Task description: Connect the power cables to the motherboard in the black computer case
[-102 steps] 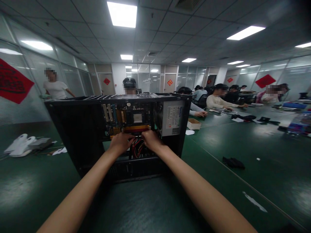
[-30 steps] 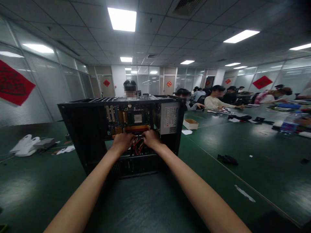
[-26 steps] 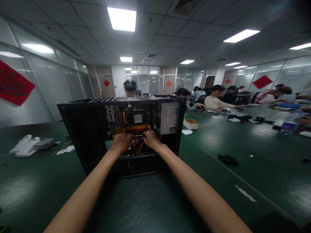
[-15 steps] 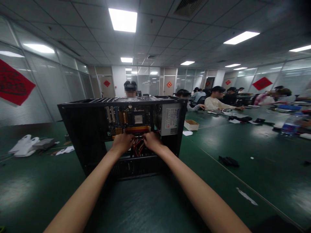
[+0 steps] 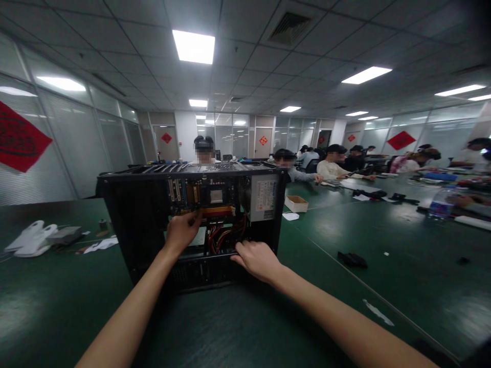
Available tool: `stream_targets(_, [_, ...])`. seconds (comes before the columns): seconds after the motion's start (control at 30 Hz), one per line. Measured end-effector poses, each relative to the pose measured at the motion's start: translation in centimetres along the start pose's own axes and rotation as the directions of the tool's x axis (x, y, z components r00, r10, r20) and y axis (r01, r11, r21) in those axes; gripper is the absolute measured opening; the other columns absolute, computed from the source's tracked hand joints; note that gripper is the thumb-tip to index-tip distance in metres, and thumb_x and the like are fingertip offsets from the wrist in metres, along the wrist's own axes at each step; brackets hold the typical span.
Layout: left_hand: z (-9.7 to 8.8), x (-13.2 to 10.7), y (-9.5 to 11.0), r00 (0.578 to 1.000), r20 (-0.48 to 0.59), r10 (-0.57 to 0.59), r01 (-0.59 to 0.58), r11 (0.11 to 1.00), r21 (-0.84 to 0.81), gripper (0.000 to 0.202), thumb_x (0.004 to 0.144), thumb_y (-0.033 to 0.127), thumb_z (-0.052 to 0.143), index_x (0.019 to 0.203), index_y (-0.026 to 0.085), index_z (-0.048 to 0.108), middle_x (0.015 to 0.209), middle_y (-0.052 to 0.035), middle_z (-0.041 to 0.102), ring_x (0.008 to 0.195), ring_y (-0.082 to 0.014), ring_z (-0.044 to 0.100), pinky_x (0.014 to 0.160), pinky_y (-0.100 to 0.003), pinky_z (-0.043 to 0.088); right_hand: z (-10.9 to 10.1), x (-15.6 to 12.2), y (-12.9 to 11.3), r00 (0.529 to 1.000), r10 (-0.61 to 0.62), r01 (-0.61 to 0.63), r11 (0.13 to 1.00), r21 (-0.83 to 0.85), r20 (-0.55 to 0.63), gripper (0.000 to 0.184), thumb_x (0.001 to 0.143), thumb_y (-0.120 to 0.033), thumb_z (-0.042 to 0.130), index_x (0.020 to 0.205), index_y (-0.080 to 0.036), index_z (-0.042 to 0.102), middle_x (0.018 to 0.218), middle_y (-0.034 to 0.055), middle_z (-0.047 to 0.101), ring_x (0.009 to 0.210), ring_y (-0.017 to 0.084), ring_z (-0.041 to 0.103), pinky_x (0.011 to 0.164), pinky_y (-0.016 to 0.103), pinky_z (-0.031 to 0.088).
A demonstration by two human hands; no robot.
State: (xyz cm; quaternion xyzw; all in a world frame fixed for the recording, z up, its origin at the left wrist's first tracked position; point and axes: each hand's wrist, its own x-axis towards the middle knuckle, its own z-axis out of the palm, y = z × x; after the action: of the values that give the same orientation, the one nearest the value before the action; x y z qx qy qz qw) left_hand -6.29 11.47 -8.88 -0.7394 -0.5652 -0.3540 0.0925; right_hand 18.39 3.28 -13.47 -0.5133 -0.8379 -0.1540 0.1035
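Note:
An open black computer case [image 5: 126, 220] stands on the green table with its side off. Inside I see the motherboard [image 5: 203, 194], a grey power supply [image 5: 264, 199] at the right and a bundle of red and yellow cables [image 5: 220, 237]. My left hand [image 5: 180, 230] is inside the case with its fingers curled at the lower edge of the motherboard; what they pinch is hidden. My right hand [image 5: 257, 260] rests at the case's lower front rim, fingers bent loosely, below the cables.
White objects and a grey box [image 5: 38, 237] lie at the far left. A small cardboard box [image 5: 296, 203] and a dark cloth [image 5: 351, 259] lie to the right. Several seated people [image 5: 337, 162] work along the table behind and to the right.
My right hand has pulled back from the cables down to the case's lower rim. My left hand has shifted slightly left and up along the motherboard edge. The view has tilted a little.

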Motion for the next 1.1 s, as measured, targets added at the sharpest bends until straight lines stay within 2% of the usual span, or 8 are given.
stream_targets(0.17, [-1.2,-2.0,0.8,0.962,0.271,0.020,-0.052,0.993,0.110,0.061,0.102,0.050,0.031,0.083,0.018,0.080,0.084,-0.0135,0.077,0.081,-0.0267,0.072,0.063,-0.031,0.038,1.1,-2.5,0.6,0.994,0.007,-0.021,0.991,-0.132,-0.108,0.017,0.101,-0.015,0.044,0.100,-0.017,0.061,0.095,0.0087,0.066,0.086,0.024,0.060,0.072,0.035,0.039])
stream_targets(0.27, [-1.7,-3.6,1.6,0.937,0.350,-0.011,-0.062,0.979,0.196,0.062,0.102,0.048,0.027,0.082,0.020,0.080,0.085,-0.0148,0.077,0.083,-0.0294,0.072,0.064,-0.032,0.040,1.4,-2.4,-0.4,0.984,0.093,-0.115,0.983,-0.142,-0.153,0.015,0.100,-0.015,0.046,0.100,-0.018,0.061,0.095,0.0085,0.064,0.086,0.025,0.058,0.074,0.037,0.037])
stream_targets(0.43, [-2.3,-5.7,2.8,0.960,0.264,-0.088,0.014,0.962,0.271,0.064,0.101,0.048,0.023,0.086,0.024,0.081,0.086,-0.0139,0.077,0.085,-0.0335,0.073,0.068,-0.037,0.046,1.2,-2.1,-2.1,0.955,0.231,-0.253,0.962,-0.100,-0.188,0.024,0.099,-0.041,0.055,0.099,-0.018,0.062,0.095,0.0106,0.063,0.089,0.028,0.057,0.075,0.039,0.037])
stream_targets(0.63, [-2.8,-5.3,2.6,0.947,0.213,-0.240,0.206,0.964,0.168,0.060,0.101,0.049,0.027,0.085,0.025,0.080,0.091,-0.0127,0.078,0.092,-0.0338,0.072,0.069,-0.036,0.047,0.3,-2.6,-2.4,0.965,0.214,-0.229,0.969,-0.092,-0.149,0.024,0.102,-0.036,0.049,0.102,-0.017,0.063,0.098,0.0125,0.064,0.092,0.029,0.058,0.079,0.040,0.039])
stream_targets(0.8, [-2.7,-4.8,2.0,0.950,0.216,-0.225,0.203,0.972,0.118,0.056,0.099,0.049,0.031,0.084,0.025,0.079,0.091,-0.0129,0.077,0.090,-0.0330,0.072,0.065,-0.034,0.044,-0.2,-2.7,-3.0,0.968,0.224,-0.235,0.967,-0.099,-0.118,0.024,0.103,-0.029,0.045,0.104,-0.016,0.064,0.100,0.0141,0.065,0.093,0.031,0.059,0.081,0.043,0.042])
stream_targets(0.97, [-2.0,-4.1,-0.5,0.967,0.161,-0.195,0.192,0.981,0.036,0.052,0.096,0.049,0.037,0.073,0.023,0.075,0.079,-0.0108,0.073,0.077,-0.0268,0.068,0.060,-0.031,0.036,-0.2,-3.2,-5.4,0.965,0.237,-0.251,0.959,-0.132,-0.112,0.024,0.100,-0.022,0.046,0.111,-0.015,0.066,0.097,0.0161,0.065,0.090,0.031,0.062,0.078,0.045,0.048])
stream_targets(1.03, [-1.5,-3.5,-2.3,0.977,0.133,-0.164,0.178,0.979,-0.096,0.052,0.094,0.051,0.039,0.065,0.020,0.069,0.065,-0.0068,0.064,0.065,-0.0212,0.060,0.057,-0.030,0.031,-0.2,-3.4,-7.1,0.963,0.238,-0.257,0.953,-0.161,-0.127,0.029,0.097,-0.016,0.047,0.120,-0.013,0.064,0.095,0.0168,0.066,0.086,0.030,0.063,0.074,0.044,0.050])
stream_targets(1.1, [-1.0,-2.9,-4.2,0.985,0.028,-0.169,0.171,0.946,-0.274,0.054,0.092,0.054,0.041,0.055,0.017,0.057,0.053,-0.0019,0.049,0.055,-0.0153,0.048,0.054,-0.027,0.028,-0.3,-3.4,-9.1,0.965,0.230,-0.249,0.953,-0.170,-0.124,0.040,0.092,-0.009,0.047,0.129,-0.012,0.061,0.092,0.0175,0.066,0.082,0.028,0.065,0.070,0.042,0.052])
